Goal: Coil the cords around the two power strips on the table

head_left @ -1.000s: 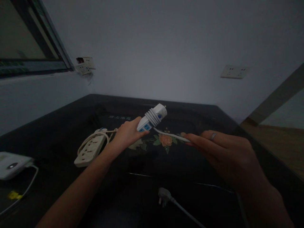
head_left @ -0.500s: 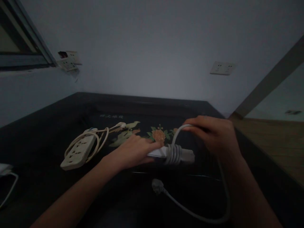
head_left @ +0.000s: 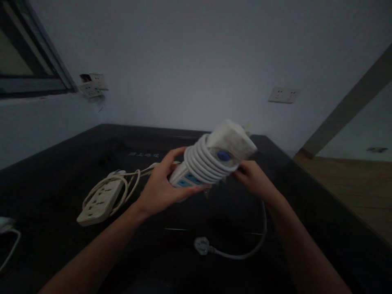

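A white power strip (head_left: 234, 141) with blue sockets and a blue button is tilted up above the dark table. Several turns of its pale cord (head_left: 203, 161) wrap around its body. My left hand (head_left: 165, 179) grips the lower end, thumb and fingers closed around it. Behind the strip's far end, my right hand (head_left: 252, 177) has its fingers closed on the cord, the fingertips partly hidden by the strip. From there the free cord hangs down and curves back across the table to its plug (head_left: 202, 246).
A second white power strip (head_left: 99, 202) with a loosely coiled cord lies on the left of the table (head_left: 137, 253). At the left edge is part of a white device (head_left: 6, 224) with a cord. Wall sockets (head_left: 284, 95) sit above the table; a wooden floor (head_left: 352, 179) shows right.
My left hand has raised the power strip and tilted its far end up. My right hand has moved left and in behind it with the cord, and more cord is wrapped on.
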Available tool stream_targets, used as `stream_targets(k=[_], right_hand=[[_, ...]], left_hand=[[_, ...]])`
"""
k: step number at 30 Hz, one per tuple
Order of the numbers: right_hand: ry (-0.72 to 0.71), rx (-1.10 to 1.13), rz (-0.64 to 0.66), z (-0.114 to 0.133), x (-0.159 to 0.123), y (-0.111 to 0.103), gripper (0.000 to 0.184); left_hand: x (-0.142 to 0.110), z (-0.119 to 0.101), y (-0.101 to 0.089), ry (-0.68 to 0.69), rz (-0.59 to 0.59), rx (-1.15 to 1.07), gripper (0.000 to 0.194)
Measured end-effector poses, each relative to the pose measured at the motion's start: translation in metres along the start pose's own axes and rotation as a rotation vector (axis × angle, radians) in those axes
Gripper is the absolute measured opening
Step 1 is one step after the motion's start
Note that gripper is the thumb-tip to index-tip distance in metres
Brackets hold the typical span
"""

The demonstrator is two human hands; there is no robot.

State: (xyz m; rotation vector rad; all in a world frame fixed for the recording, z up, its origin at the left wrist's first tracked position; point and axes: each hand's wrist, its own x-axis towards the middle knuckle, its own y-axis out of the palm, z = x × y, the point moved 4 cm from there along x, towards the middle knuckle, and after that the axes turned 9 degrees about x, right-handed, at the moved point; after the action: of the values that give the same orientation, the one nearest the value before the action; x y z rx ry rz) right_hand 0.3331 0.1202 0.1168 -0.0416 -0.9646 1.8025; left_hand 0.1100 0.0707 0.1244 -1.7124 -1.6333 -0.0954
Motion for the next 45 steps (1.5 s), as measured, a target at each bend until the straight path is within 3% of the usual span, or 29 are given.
stream_targets(k=[3, 9, 13, 16, 22, 27, 31, 36, 41, 45], right_hand=[[0.037, -0.014, -0.02, 0.008, -0.001, 0.007, 0.019], [0.171, -0.252, -0.178, 0.015, -0.005, 0.014, 0.013], [0.128, -0.442, -0.148, 0.027, -0.01, 0.02, 0.019], [0.018, -0.572, -0.117, 0.042, -0.015, 0.028, 0.018], [-0.314, -0.744, -0.194, 0.073, -0.025, 0.033, 0.023], [-0.392, -0.735, -0.219, 0.082, -0.029, 0.025, 0.025], [-0.309, -0.592, -0.183, 0.077, -0.028, 0.017, 0.019], [-0.055, -0.3, -0.034, 0.054, -0.018, 0.006, 0.004], [0.128, 0.118, 0.079, 0.03, -0.011, -0.004, 0.01], [0.189, 0.357, 0.167, 0.022, -0.009, -0.001, 0.013]], left_hand=[[0.008, 0.011, -0.009, -0.201, -0.07, -0.229, 0.082], [0.019, 0.041, -0.022, -0.401, -0.178, -0.38, 0.077], [0.022, 0.057, -0.022, -0.479, -0.17, -0.348, 0.072], [0.023, 0.065, -0.019, -0.507, -0.118, -0.242, 0.073], [0.02, 0.069, -0.009, -0.287, 0.028, 0.259, 0.071], [0.008, 0.053, 0.014, -0.121, 0.255, 0.583, 0.07], [-0.004, 0.03, 0.035, -0.012, 0.444, 0.808, 0.069], [-0.018, 0.009, 0.055, 0.219, 0.672, 0.919, 0.066], [-0.021, 0.001, 0.052, 0.386, 0.694, 0.932, 0.067], [-0.02, -0.008, 0.045, 0.409, 0.671, 0.868, 0.073]])
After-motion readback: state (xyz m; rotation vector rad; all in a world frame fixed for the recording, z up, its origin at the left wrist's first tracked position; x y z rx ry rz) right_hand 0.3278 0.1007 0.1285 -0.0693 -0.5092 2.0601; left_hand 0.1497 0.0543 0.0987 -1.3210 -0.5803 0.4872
